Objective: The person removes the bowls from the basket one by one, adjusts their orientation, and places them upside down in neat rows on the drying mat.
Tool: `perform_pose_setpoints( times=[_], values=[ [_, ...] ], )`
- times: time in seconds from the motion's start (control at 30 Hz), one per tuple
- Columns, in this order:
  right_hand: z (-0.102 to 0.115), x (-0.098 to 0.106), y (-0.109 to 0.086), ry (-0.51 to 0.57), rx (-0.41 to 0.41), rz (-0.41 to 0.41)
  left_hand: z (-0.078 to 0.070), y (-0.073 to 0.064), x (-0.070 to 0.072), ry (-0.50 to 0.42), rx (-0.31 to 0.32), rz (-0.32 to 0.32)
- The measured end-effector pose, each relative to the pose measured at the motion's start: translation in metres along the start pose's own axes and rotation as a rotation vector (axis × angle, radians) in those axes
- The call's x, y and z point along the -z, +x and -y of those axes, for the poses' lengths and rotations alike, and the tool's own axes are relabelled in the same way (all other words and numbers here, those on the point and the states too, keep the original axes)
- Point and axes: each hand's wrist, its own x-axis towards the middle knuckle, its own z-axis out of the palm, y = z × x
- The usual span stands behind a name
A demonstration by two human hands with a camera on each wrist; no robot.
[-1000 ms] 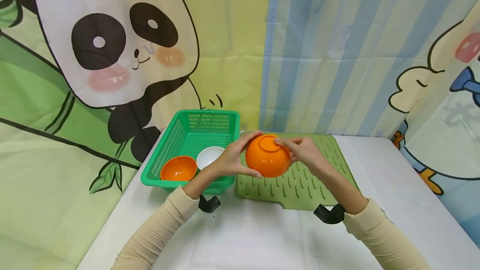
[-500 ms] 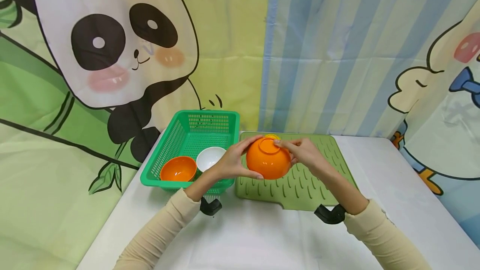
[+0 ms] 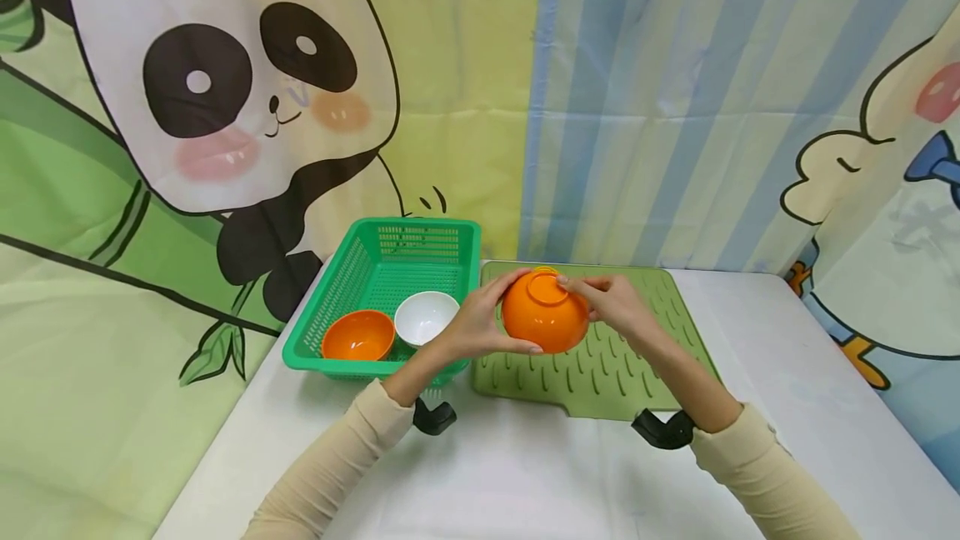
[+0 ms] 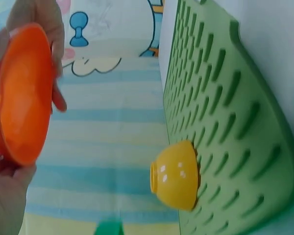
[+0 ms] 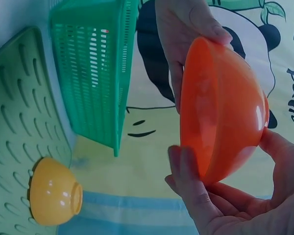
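Both hands hold an orange bowl point(image 3: 544, 319) above the green mat point(image 3: 600, 365), tilted so that its base and footring face the head camera. My left hand point(image 3: 480, 325) grips its left side, fingers at the far side and thumb along the near rim. On the other side, my right hand point(image 3: 611, 307) pinches it, thumb by the footring and fingers at the rim, as the right wrist view also shows. A yellow bowl point(image 4: 176, 176) rests upside down on the mat; in the head view it is mostly hidden behind the held bowl.
To the left of the mat stands a green plastic basket point(image 3: 375, 227). Inside are another orange bowl point(image 3: 358, 336) and a white bowl point(image 3: 426, 317). A printed curtain point(image 3: 622, 107) hangs behind the white table point(image 3: 525, 473).
Both hands have shifted slightly to the right with the orange bowl, whose tilt has varied a little. Their grips look the same, and the basket's bowls have not moved.
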Motion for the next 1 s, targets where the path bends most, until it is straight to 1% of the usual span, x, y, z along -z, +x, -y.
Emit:
perform_pose_setpoints(
  times=[0.07,0.2,0.3,0.4,0.5,0.63,0.77,0.9,1.0],
  values=[
    [-0.002,0.004,0.001,0.000,0.009,-0.024,0.002,0.003,-0.009,0.024,0.002,-0.039],
    [-0.007,0.013,0.005,-0.001,0.031,-0.065,0.001,0.010,-0.027,0.048,0.011,-0.125],
    [-0.013,0.020,0.009,-0.013,0.034,-0.096,0.003,0.018,-0.041,0.062,0.029,-0.167],
    [-0.021,0.028,0.014,-0.026,0.011,-0.131,0.007,0.029,-0.056,0.078,0.071,-0.196],
    [-0.030,0.039,0.021,-0.009,-0.029,-0.160,0.012,0.044,-0.073,0.080,0.127,-0.213],
    [-0.050,0.055,0.034,0.021,-0.070,-0.219,0.024,0.068,-0.099,0.074,0.177,-0.206],
    [-0.070,0.073,0.049,0.058,-0.108,-0.250,0.038,0.093,-0.122,0.072,0.201,-0.183],
    [-0.089,0.083,0.065,0.115,-0.139,-0.278,0.050,0.110,-0.136,0.099,0.239,-0.147],
    [-0.104,0.086,0.077,0.135,-0.121,-0.288,0.057,0.118,-0.142,0.139,0.272,-0.120]
  ],
)
